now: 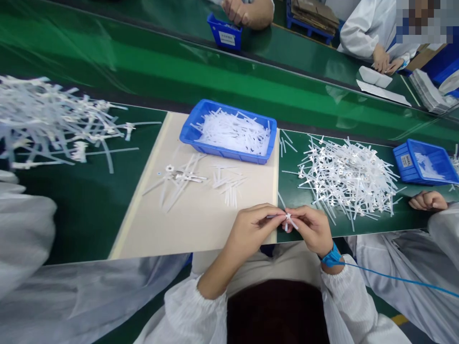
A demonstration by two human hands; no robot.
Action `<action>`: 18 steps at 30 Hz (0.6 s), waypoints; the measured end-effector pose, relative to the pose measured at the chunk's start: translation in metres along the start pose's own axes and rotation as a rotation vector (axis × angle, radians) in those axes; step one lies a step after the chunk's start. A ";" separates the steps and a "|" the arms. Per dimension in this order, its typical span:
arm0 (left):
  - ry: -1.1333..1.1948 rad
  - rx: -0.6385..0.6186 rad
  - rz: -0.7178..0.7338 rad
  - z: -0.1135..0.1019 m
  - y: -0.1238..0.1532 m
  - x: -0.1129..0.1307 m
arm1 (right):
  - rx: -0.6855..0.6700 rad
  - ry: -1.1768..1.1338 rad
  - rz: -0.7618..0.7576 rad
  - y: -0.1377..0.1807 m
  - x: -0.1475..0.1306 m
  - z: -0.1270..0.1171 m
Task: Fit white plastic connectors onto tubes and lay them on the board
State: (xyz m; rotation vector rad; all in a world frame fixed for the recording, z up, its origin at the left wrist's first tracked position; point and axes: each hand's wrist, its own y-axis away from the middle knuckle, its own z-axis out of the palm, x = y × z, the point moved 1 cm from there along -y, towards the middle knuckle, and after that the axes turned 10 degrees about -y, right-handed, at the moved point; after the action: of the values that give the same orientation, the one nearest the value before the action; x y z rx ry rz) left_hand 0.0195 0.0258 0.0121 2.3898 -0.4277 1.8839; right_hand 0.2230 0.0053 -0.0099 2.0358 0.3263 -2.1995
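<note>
My left hand (pixel 253 229) and my right hand (pixel 314 230) meet at the front edge of the mat. Their fingertips pinch a small white star-shaped connector (pixel 289 217) with several translucent strips sticking out. Fingers hide part of it. Ahead and left on the beige mat (pixel 143 234) lie a few larger connectors with long strips (pixel 179 177). Short loose strips (pixel 229 184) are spread beside them. Behind stands a blue tray (pixel 229 154) full of short white strips. Right of my hands is a heap of similar connectors with strips (pixel 351 179).
A pile of longer strip pieces (pixel 53 124) covers the left bench. At right, a neighbour's hand (pixel 428 200) rests near a blue bin (pixel 423 165). Across the green divider are another blue bin (pixel 225 36) and co-workers' hands. A blue cord (pixel 401 278) trails from my right wristband.
</note>
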 end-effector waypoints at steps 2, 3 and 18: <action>-0.013 -0.002 0.001 -0.001 0.000 0.000 | -0.006 0.029 0.001 0.000 -0.001 0.000; -0.016 -0.003 0.003 -0.001 0.000 0.000 | -0.009 0.041 0.000 -0.001 -0.002 0.000; 0.007 -0.055 -0.016 -0.003 -0.001 -0.003 | -0.048 0.052 -0.031 -0.004 -0.006 -0.001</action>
State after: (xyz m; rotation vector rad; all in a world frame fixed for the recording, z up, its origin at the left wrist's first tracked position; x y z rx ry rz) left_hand 0.0161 0.0282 0.0106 2.3440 -0.4518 1.8492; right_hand 0.2239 0.0095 -0.0039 2.0796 0.4150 -2.1374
